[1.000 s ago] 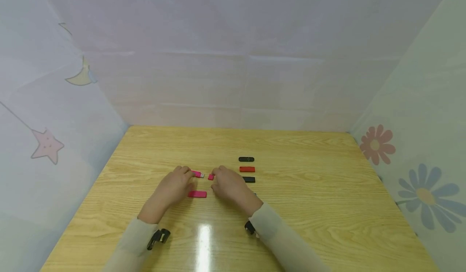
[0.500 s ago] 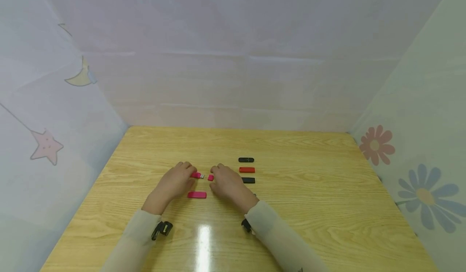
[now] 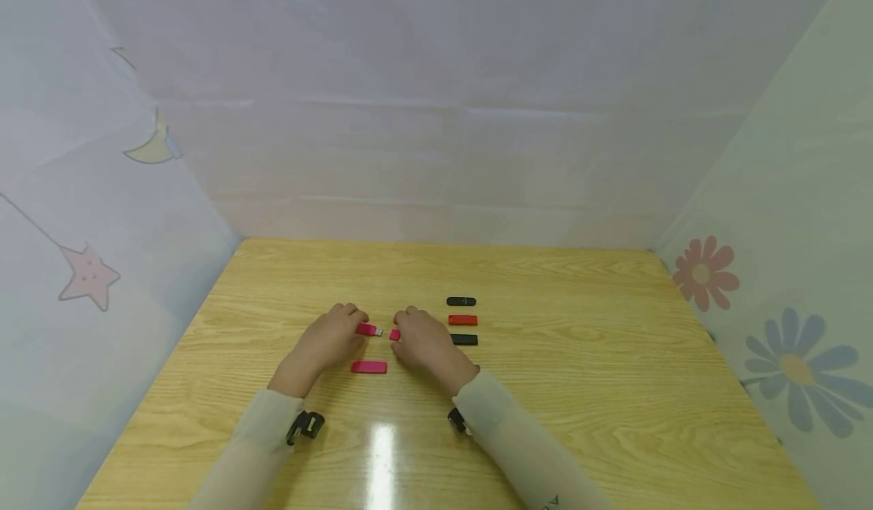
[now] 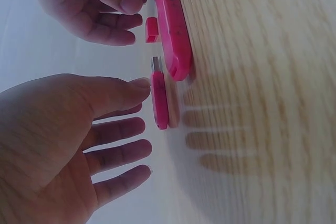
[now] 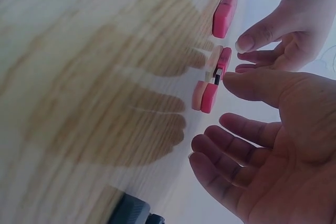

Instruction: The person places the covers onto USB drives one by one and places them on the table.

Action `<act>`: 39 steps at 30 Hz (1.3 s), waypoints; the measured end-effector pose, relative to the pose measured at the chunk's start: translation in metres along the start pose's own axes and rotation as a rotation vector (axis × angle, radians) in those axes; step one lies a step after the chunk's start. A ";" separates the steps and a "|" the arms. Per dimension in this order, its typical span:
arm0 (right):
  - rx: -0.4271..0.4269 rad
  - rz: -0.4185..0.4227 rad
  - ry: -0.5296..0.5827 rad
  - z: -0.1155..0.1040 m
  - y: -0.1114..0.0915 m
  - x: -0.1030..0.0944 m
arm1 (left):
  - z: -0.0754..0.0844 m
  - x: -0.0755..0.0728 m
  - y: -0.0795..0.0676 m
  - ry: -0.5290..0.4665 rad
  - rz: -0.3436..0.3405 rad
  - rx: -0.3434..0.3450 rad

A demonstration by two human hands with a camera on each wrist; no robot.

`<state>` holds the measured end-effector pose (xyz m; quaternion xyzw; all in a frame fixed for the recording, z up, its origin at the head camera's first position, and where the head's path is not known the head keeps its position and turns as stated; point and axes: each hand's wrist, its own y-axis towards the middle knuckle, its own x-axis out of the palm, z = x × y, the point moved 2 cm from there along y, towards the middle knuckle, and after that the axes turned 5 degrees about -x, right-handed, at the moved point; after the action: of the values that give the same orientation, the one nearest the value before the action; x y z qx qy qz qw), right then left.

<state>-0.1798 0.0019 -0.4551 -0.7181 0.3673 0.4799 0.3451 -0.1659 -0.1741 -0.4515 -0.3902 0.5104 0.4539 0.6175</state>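
A pink USB stick (image 3: 366, 329) lies on the wooden table, its metal plug bare and pointing right. Its small pink cap (image 3: 395, 335) is a short gap away, in line with the plug. My left hand (image 3: 330, 339) is beside the stick; in the left wrist view the thumb tip overlaps the stick's body, and the other fingers extend loosely. Close by the cap (image 5: 208, 98), my right hand (image 3: 424, 341) has its thumb and fingers spread apart, holding nothing. Nearer the person lies a second pink USB stick (image 3: 369, 367), closed.
Right of the hands, a black USB stick (image 3: 461, 301), a red one (image 3: 462, 320) and another black one (image 3: 465, 339) lie in a column. A further small dark thing (image 3: 477, 367) is mostly hidden by the right wrist. Printed cloth walls stand behind and at both sides.
My left hand has shifted slightly forward and right. The right hand and forearm have moved slightly left. The stick and cap remain apart in about the same places.
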 end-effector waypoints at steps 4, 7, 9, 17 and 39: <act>0.009 -0.008 0.000 0.000 0.002 0.001 | -0.002 0.003 0.002 0.010 0.009 0.019; 0.013 -0.014 -0.001 -0.001 0.004 0.002 | -0.003 0.004 0.003 0.018 0.005 0.024; 0.016 -0.017 -0.004 -0.001 0.006 0.003 | -0.004 0.005 0.004 0.023 0.002 0.029; 0.048 -0.054 -0.026 -0.001 0.013 0.010 | -0.005 0.006 0.006 0.005 0.002 0.032; 0.051 -0.033 -0.028 -0.004 0.016 0.008 | -0.006 0.008 0.009 -0.005 0.049 0.093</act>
<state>-0.1895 -0.0108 -0.4642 -0.7083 0.3627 0.4745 0.3762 -0.1760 -0.1761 -0.4611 -0.3473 0.5388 0.4454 0.6250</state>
